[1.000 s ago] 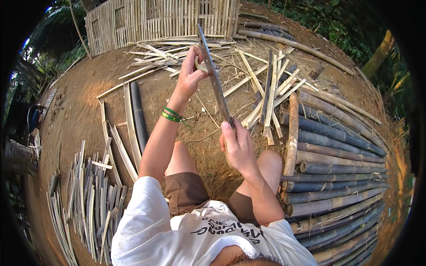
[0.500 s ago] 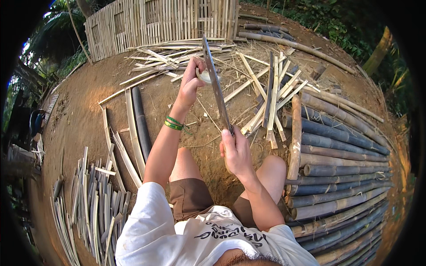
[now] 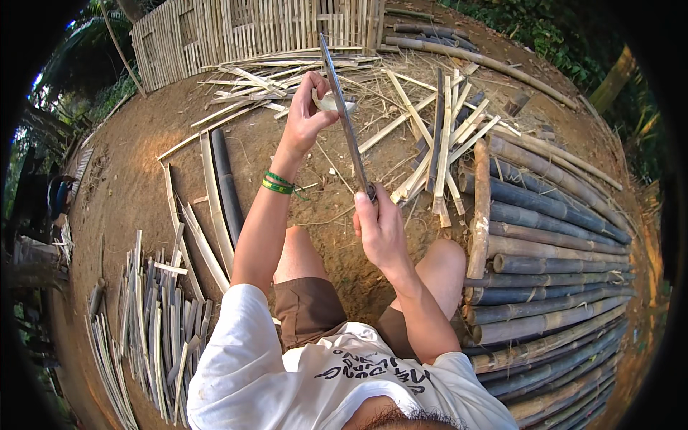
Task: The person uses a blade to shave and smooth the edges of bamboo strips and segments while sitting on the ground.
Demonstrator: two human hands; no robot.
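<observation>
Nudged outward since the last frame, a long blade (image 3: 351,136) crosses a pale curved piece (image 3: 327,103) over dirt (image 3: 129,186) on my feed; left fingers (image 3: 309,80) pinch the piece, right fingers (image 3: 388,208) wrap the blade's near end.

A slatted wall (image 3: 258,29) stood behind scattered pale strips (image 3: 258,83) as dark poles (image 3: 559,265) lay in a row at right.

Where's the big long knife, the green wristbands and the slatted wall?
Long knife (image 3: 346,118): head view, middle of the blade.
Green wristbands (image 3: 277,187): head view, on the lower band.
Slatted wall (image 3: 259,34): head view, middle of its slats.
</observation>
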